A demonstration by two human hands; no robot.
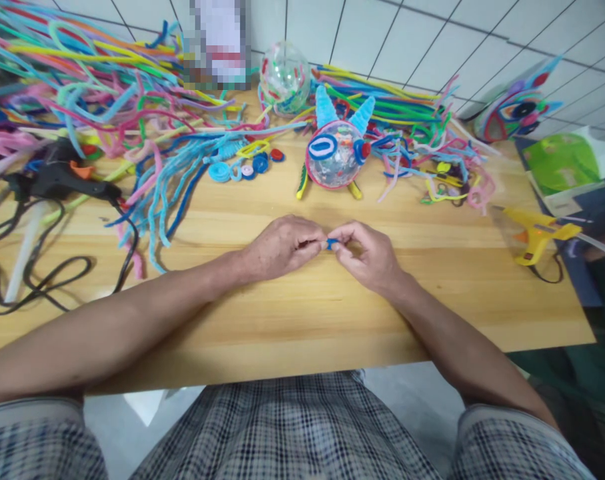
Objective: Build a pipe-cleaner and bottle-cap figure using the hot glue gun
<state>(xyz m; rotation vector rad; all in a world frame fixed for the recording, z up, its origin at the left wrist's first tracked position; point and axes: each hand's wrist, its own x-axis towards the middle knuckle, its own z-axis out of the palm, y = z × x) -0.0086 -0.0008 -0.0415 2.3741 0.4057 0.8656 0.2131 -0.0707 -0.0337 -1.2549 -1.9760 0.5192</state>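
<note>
My left hand (290,247) and my right hand (365,253) meet over the front middle of the table. Between their fingertips is a small blue coil of pipe cleaner (332,244), pinched from both sides and partly hidden by the fingers. Just beyond them stands a clear ball figure (335,167) with light blue horns, yellow feet and an oval eye ringed in blue and white. To its left lie several coiled pipe cleaner discs (219,172) in light blue, dark blue and red.
Loose pipe cleaners (167,180) heap along the left and back. A black glue gun (57,177) with a looping cord lies left; a yellow glue gun (537,233) sits right. Another clear ball (285,80) and a decorated figure (515,113) stand near the tiled wall (382,33).
</note>
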